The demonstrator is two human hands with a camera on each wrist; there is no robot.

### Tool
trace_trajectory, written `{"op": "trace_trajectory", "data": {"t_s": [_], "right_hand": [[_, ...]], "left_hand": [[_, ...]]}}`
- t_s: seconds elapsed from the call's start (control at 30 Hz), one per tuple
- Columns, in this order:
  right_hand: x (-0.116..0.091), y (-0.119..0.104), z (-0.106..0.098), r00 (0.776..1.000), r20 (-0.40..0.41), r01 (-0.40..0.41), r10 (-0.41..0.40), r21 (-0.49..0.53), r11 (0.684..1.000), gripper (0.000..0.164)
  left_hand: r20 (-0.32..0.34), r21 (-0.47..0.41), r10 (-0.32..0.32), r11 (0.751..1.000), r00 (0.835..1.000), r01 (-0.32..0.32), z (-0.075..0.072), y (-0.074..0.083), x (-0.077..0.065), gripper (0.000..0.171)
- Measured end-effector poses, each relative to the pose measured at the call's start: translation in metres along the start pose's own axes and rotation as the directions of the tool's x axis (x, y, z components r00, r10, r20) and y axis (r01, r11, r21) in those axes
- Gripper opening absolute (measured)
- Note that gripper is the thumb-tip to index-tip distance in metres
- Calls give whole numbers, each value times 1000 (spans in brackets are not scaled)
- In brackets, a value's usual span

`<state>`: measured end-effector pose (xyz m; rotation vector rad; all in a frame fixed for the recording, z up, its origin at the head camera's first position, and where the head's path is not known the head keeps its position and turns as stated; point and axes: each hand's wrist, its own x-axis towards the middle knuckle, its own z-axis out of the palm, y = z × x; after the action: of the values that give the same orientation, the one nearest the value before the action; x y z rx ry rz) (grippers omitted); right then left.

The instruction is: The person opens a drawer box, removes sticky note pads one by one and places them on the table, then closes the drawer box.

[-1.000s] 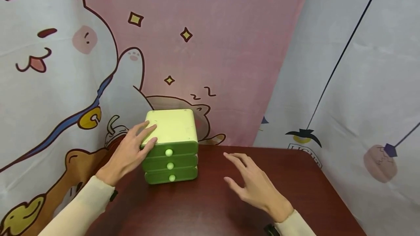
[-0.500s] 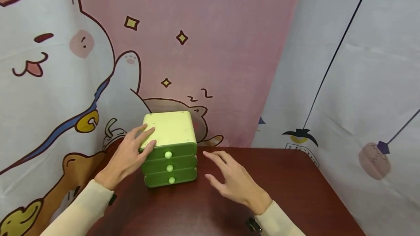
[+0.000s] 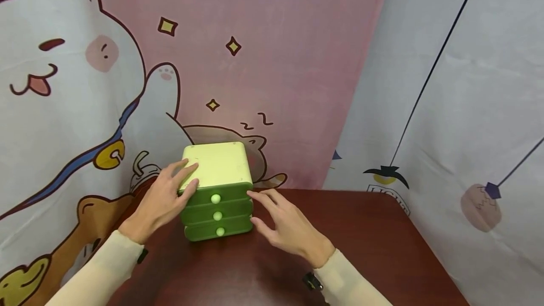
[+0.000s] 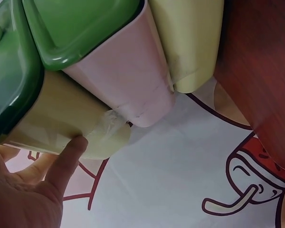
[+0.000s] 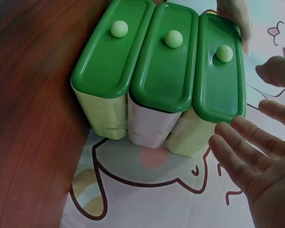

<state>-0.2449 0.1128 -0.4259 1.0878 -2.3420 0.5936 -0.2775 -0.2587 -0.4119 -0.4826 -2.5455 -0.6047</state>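
Observation:
A small three-tier drawer unit point(image 3: 218, 192) stands at the back left of the table, with green fronts and a round pale knob point(image 3: 216, 199) on each. Its upper and lower bodies are pale yellow; the middle body point(image 4: 128, 71) is pink, as the left wrist view shows. My left hand point(image 3: 163, 197) rests at the unit's upper left edge, fingers over the top and one fingertip against the top tier's side. Beside the unit's right front edge is my right hand point(image 3: 289, 225), its fingers extended and holding nothing, fingertips right at the edge in the head view.
The dark red-brown table point(image 3: 348, 230) stretches to the right of the unit. Behind it hangs a printed cloth point(image 3: 293, 60) with cartoon cats, close to the unit's back. Clear tape point(image 4: 109, 123) shows on the unit's side.
My right hand has moved left across the table to the unit's right edge. The left hand keeps its place on the unit, and the view has shifted slightly.

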Motion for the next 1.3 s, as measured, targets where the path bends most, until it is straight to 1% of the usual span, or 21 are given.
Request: {"op": "trace_trajectory", "data": {"t_s": [0.13, 0.37, 0.63, 0.8, 1.3], "right_hand": [[7, -3, 5, 1000, -7, 25, -25, 22, 999, 62], [22, -7, 13, 999, 27, 38, -40, 69, 997, 59], [39, -15, 25, 997, 31, 69, -71, 59, 996, 57], [50, -20, 32, 995, 47, 87, -91, 79, 993, 54], [59, -23, 47, 994, 72, 76, -84, 107, 991, 48]], "left_hand": [[16, 1, -6, 1000, 1000, 6, -2, -1, 0, 57], [23, 1, -5, 1000, 1000, 5, -3, 0, 1, 58], [21, 15, 5, 1000, 1000, -6, -3, 2, 4, 58], [16, 8, 9, 1000, 1000, -9, -4, 0, 4, 58], [24, -3, 13, 1000, 1000, -13, -6, -2, 3, 58]]}}
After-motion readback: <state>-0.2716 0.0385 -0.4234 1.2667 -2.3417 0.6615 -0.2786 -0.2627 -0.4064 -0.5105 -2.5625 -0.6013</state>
